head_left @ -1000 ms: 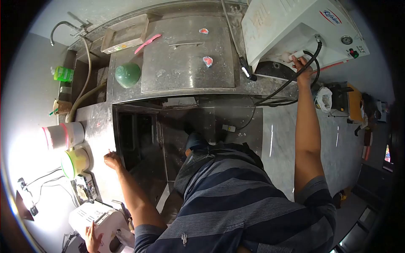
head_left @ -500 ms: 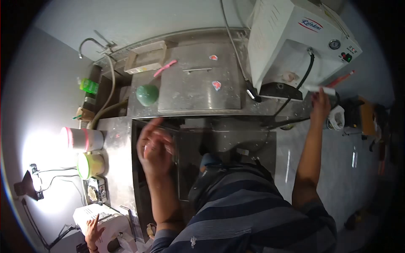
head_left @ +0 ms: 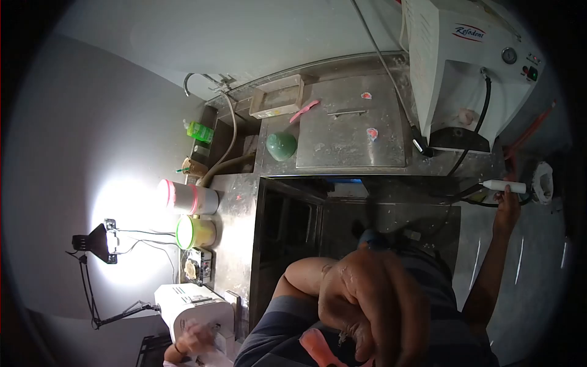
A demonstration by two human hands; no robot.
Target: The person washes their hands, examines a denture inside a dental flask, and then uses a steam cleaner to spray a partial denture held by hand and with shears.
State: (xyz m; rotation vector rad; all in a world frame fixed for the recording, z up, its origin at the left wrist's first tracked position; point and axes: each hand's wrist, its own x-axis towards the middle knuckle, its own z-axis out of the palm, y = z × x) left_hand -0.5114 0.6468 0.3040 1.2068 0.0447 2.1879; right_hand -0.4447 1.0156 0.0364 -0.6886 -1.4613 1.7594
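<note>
My left hand point(head_left: 373, 300) is close to the camera in front of my striped shirt, wet-looking, its fingers curled downward. A glossy pink piece point(head_left: 318, 347) shows below it and seems to be in its grip; the fingers hide most of that piece. Far to the right, my right hand point(head_left: 507, 209) is closed on a white cylinder with a narrow tip point(head_left: 506, 186). That cylinder points left, below the white Refodent machine point(head_left: 468, 92), beside a black hose and a white bag point(head_left: 542, 183).
A steel counter point(head_left: 351, 140) carries a green bowl point(head_left: 281, 147), a pink-handled tool point(head_left: 304, 111) and a tray point(head_left: 277, 98). Tubs point(head_left: 194, 231) stand left, near a bright lamp point(head_left: 101, 241). Another person's hand point(head_left: 195, 336) is at a white machine point(head_left: 192, 303).
My left hand has come up close to the camera, in front of my body. My right hand, with the white cylinder, is lower and farther from the Refodent machine. The view has shifted left.
</note>
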